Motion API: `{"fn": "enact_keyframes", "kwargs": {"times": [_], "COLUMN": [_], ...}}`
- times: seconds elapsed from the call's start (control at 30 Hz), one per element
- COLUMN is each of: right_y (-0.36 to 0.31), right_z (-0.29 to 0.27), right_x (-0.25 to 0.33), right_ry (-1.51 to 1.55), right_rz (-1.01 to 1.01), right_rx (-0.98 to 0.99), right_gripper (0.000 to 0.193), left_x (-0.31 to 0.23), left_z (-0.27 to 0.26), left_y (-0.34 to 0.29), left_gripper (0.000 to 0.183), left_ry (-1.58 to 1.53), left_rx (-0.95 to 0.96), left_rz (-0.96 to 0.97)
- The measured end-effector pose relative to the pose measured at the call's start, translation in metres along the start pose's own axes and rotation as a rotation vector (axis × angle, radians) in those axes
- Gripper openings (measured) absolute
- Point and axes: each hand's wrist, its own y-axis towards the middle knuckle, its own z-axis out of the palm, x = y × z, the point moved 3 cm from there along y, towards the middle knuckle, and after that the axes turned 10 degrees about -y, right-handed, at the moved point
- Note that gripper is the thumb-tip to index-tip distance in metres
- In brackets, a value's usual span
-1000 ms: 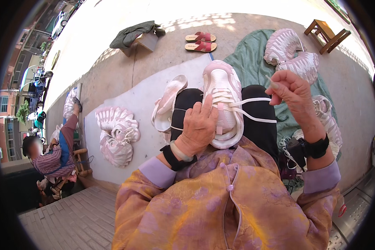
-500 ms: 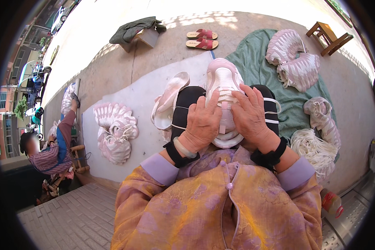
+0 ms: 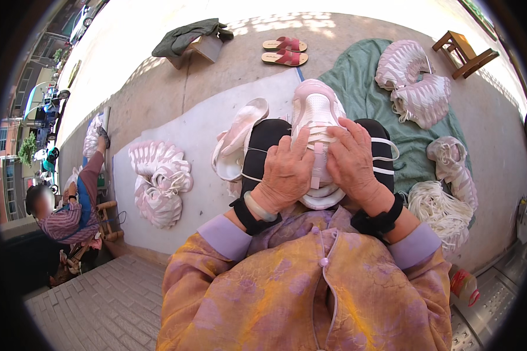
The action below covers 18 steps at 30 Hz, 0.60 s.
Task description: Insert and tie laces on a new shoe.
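A pink and white sneaker (image 3: 317, 111) rests upright between my knees, toe pointing away from me. White laces (image 3: 321, 132) cross its front above a pink tongue (image 3: 320, 167). My left hand (image 3: 285, 169) lies along the lacing's left side, fingers bent and closed at the lace. On the right side my right hand (image 3: 351, 161) does the same, its fingers curled over the shoe's edge. Lace loops trail out past both hands over my black-clad knees. The thumbs and fingertips are partly hidden. Left of my knee lies another pale sneaker (image 3: 240, 140), tipped over.
Bundled pink-and-white shoe uppers (image 3: 161, 181) lie on a white sheet (image 3: 211, 105). More bundles (image 3: 413, 85) and a heap of white laces (image 3: 439, 210) sit on a green cloth (image 3: 357, 70). Red slippers (image 3: 284, 51), a wooden stool (image 3: 465, 54) and a seated person (image 3: 70, 216) are farther off.
Both hands stay on the sneaker with only slight finger shifts at the laces. The view has shifted a little.
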Motion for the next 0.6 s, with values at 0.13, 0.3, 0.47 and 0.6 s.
{"fn": "enact_keyframes", "kwargs": {"times": [0.13,0.3,0.47,0.6], "right_y": [0.0020,0.0036,0.0054,0.0047], "right_z": [0.0039,0.0036,0.0045,0.0042], "right_x": [0.0035,0.0020,0.0046,0.0093], "right_ry": [0.041,0.087,0.057,0.012], "right_rz": [0.006,0.048,0.035,0.019], "right_rx": [-0.023,0.032,0.053,0.045], "right_gripper": [0.016,0.015,0.016,0.014], "left_x": [0.0047,0.0048,0.0027,0.0011], "left_z": [0.0010,0.0013,0.0017,0.0002], "left_y": [-0.0028,-0.0045,-0.0057,0.0005], "left_gripper": [0.012,0.024,0.026,0.025], "left_ry": [-0.043,-0.103,-0.039,0.025], "left_rx": [-0.081,-0.141,-0.078,-0.002], "left_rz": [0.046,0.095,0.052,0.026]}}
